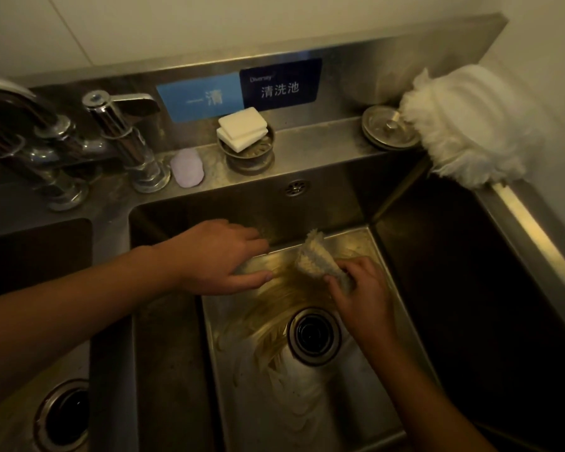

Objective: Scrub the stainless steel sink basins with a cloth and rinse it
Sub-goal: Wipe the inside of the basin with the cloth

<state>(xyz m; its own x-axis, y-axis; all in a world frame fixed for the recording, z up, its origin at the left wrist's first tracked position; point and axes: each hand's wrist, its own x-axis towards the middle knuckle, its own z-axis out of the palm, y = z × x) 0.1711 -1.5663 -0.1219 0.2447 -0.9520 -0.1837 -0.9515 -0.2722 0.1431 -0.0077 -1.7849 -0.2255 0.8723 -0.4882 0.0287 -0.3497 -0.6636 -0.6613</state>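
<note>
Head view: right hand point(361, 295) grasps a pale fluffy cloth point(313, 259) on the floor of the stainless steel sink basin point(242, 203), behind the round drain point(313, 336). Left hand point(222, 256), fingers straight and holding nothing, rests near the cloth.

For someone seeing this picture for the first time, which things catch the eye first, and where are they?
The right hand grips a pale cloth on the floor of the soapy basin, behind the drain, with the left hand open beside it. On the back ledge two white blocks lie stacked, and a fluffy white bundle fills the right corner.
</note>
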